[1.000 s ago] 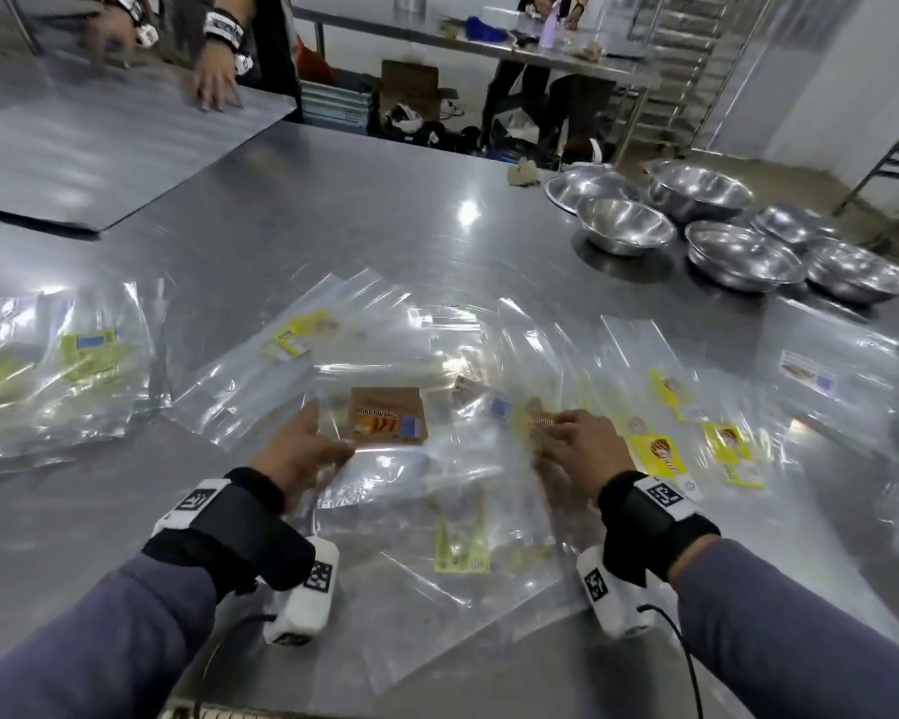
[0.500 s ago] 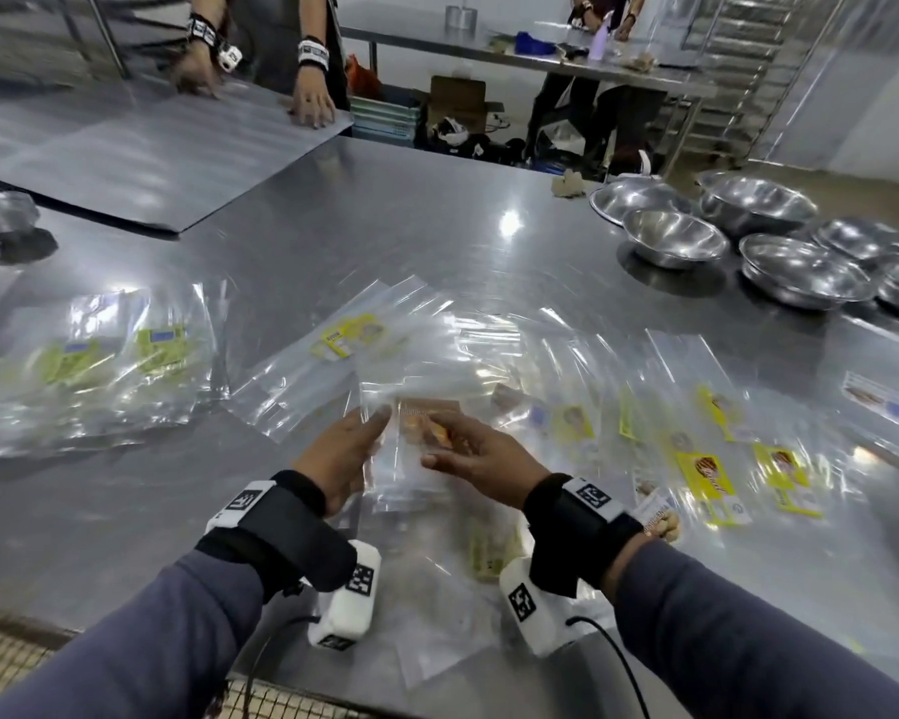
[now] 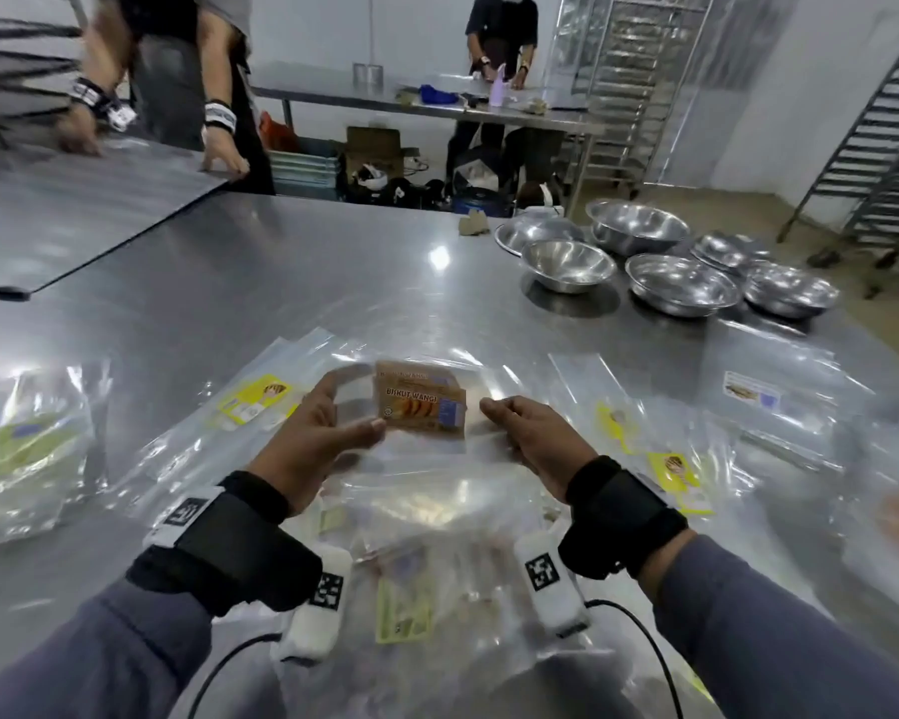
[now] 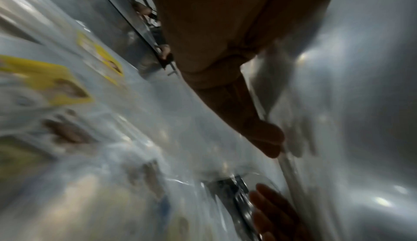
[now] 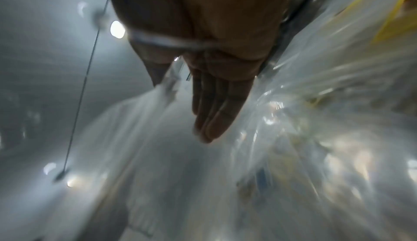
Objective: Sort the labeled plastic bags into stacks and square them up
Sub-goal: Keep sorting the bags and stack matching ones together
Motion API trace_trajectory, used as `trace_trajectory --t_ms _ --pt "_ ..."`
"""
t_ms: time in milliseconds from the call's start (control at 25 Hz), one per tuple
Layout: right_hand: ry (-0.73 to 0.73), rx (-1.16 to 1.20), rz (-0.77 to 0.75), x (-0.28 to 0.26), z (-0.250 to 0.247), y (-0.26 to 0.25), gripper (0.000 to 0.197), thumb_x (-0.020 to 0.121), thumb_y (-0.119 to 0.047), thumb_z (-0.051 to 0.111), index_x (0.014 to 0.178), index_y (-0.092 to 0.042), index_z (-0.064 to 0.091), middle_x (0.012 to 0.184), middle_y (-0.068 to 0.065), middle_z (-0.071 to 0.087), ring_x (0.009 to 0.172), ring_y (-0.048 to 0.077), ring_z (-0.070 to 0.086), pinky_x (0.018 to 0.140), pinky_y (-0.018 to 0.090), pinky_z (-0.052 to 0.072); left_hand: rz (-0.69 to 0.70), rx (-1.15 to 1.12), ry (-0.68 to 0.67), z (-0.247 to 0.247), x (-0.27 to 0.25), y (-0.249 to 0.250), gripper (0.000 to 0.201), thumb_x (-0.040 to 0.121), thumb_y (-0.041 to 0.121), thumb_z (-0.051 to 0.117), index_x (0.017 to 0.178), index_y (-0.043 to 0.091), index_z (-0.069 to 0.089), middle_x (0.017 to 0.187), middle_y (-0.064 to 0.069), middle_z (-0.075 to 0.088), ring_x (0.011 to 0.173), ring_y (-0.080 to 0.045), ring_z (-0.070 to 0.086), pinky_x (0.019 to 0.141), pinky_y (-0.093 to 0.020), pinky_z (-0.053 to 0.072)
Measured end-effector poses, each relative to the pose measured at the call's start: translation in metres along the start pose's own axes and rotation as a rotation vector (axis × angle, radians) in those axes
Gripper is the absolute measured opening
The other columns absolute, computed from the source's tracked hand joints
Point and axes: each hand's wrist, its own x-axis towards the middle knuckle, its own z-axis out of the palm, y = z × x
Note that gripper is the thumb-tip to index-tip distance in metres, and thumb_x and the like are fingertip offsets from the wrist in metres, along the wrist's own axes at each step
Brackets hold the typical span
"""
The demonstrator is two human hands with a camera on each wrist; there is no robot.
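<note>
A: Nearest, where are the hands?
B: Left hand (image 3: 312,443) and right hand (image 3: 533,443) flank the brown-label bags (image 3: 420,413); each grip flat-fingered against an edge.
A: And their long axis?
B: Hand to hand, above the worktop (image 3: 292,272); yellow-label bags (image 3: 254,401) lie beyond, leftward.

We see bags (image 3: 426,516) spread on the surface (image 3: 281,282), a pile (image 3: 27,459) at left, bowls (image 3: 681,285) behind at right.
</note>
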Motion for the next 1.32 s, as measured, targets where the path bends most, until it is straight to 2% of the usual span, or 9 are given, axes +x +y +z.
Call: trace_trajectory --t_ms 240,440,560,720,920,1040,1120,1200,1320 --pt "0.115 0.218 -0.128 -0.026 -0.109 -0.025 0.008 0.096 -0.003 0.044 0.097 -0.010 0.048 0.082 0.008 0.062 0.052 0.015 0.064 0.048 0.029 0.054 0.051 0.016 -0.260 0.113 0.047 0.033 0.085 0.051 0.030 0.087 0.125 0.031 0.046 0.106 -0.004 0.070 0.085 -0.018 0.069 0.058 -0.026 0.054" --pt "0.290 0.274 -0.130 -0.071 -0.231 -0.012 0.017 0.096 -0.004 0.045 0.112 -0.007 0.041 0.084 0.010 0.058 0.052 0.013 0.060 0.044 0.029 0.052 0.017 0.024 -0.393 0.251 0.087 0.033 0.063 0.076 0.000 0.070 0.126 0.027 0.043 0.101 -0.003 0.070 0.075 -0.015 0.069 0.055 -0.027 0.055" --pt "0.407 0.269 -0.073 -0.095 -0.303 -0.001 0.029 0.092 0.000 0.047 0.120 -0.003 0.037 0.097 0.017 0.052 0.069 0.022 0.055 0.043 0.029 0.051 -0.049 0.024 -0.442 0.333 0.109 0.026 0.068 0.069 -0.003 0.072 0.124 0.020 0.038 0.099 -0.007 0.066 0.067 -0.011 0.069 0.051 -0.027 0.055" --pt "0.583 0.148 -0.013 -0.126 -0.408 0.006 0.041 0.087 0.000 0.050 0.126 -0.003 0.037 0.108 0.021 0.057 0.072 0.022 0.060 0.051 0.030 0.052 -0.135 0.089 -0.532 0.455 0.140 0.027 0.061 0.079 -0.006 0.068 0.127 0.011 0.035 0.096 -0.007 0.063 0.065 -0.011 0.066 0.057 -0.031 0.056" --pt "0.889 0.027 -0.185 -0.159 -0.492 0.023 0.045 0.088 0.000 0.057 0.125 -0.016 0.038 0.120 0.008 0.055 0.101 0.024 0.057 0.071 0.031 0.051 0.018 0.026 -0.629 0.558 0.161 0.028 0.064 0.085 -0.006 0.059 0.135 0.023 0.034 0.109 -0.008 0.062 0.096 -0.024 0.061 0.081 -0.037 0.051" --pt "0.937 -0.039 0.047 -0.152 -0.507 0.102 0.057 0.079 -0.006 0.066 0.129 -0.012 0.040 0.115 0.006 0.057 0.097 0.028 0.060 0.071 0.033 0.051 -0.105 0.220 -0.565 0.590 0.158 -0.030 0.067 0.086 -0.005 0.059 0.143 0.013 0.029 0.117 -0.010 0.050 0.102 -0.025 0.053 0.080 -0.034 0.050" --pt "0.920 -0.085 0.152 -0.139 -0.511 0.154 0.066 0.065 -0.015 0.069 0.127 -0.009 0.047 0.117 0.012 0.060 0.108 0.032 0.060 0.086 0.038 0.052 -0.221 0.401 -0.531 0.599 0.154 -0.070 0.068 0.087 -0.004 0.058 0.145 0.007 0.025 0.134 -0.016 0.043 0.112 -0.028 0.049 0.090 -0.038 0.046" --pt "0.901 -0.124 0.225 -0.131 -0.510 0.179 0.072 0.068 -0.010 0.068 0.134 -0.005 0.040 0.129 0.016 0.052 0.120 0.032 0.051 0.100 0.043 0.045 -0.252 0.569 -0.535 0.604 0.153 -0.093 0.069 0.088 0.001 0.059 0.146 0.002 0.020 0.146 -0.019 0.034 0.129 -0.029 0.041 0.105 -0.035 0.036" --pt "0.893 -0.192 0.296 -0.136 -0.500 0.170 0.071 0.079 -0.010 0.067 0.139 -0.003 0.032 0.136 0.014 0.045 0.125 0.030 0.046 0.105 0.041 0.040 -0.264 0.613 -0.523 0.604 0.151 -0.100 0.071 0.091 0.008 0.058 0.148 0.001 0.016 0.151 -0.014 0.029 0.137 -0.027 0.033 0.113 -0.036 0.027"
